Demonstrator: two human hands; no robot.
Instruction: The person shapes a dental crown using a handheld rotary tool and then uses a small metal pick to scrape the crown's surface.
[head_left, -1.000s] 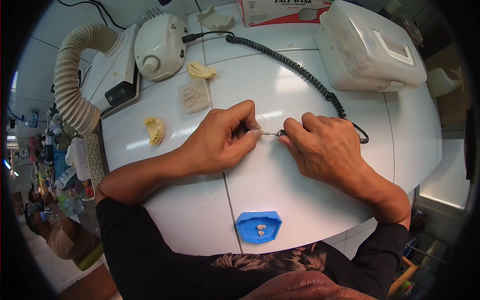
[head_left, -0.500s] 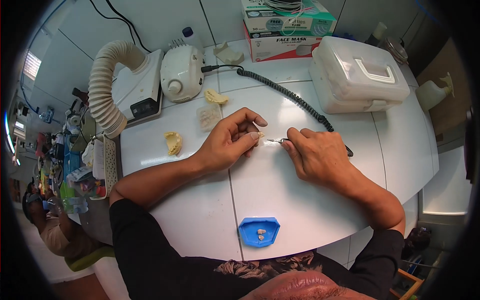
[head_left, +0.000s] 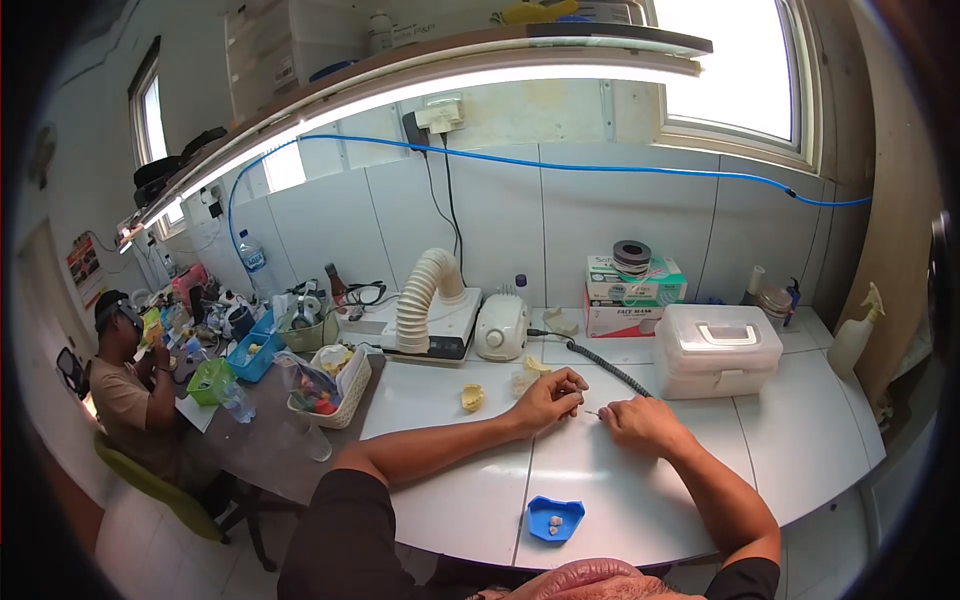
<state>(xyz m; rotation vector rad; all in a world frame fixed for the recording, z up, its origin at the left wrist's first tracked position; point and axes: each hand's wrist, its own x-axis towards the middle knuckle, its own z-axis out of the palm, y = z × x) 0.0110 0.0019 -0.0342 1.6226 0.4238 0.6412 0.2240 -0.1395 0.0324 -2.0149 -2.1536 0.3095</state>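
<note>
My left hand is closed in a pinch above the white tabletop. It holds a small tooth-coloured piece, mostly covered by the fingertips now. Facing it, my right hand grips a dental handpiece, whose thin metal tip points at the left fingers with a small gap between. Nearer my body sits a blue tray with two small tooth-coloured pieces inside. Left of my hands lies a yellow dental cast. A second cast and a small clear box lie just behind my left hand.
A coiled black cord runs from the white control unit behind my right hand. Beside the unit stands a ribbed hose. A white case and mask boxes stand behind. At far left a person sits working.
The view has tilted upward, bringing the wall, shelf and window in. Both hands keep nearly the same facing pose, with the handpiece tip still close to the left fingers.
</note>
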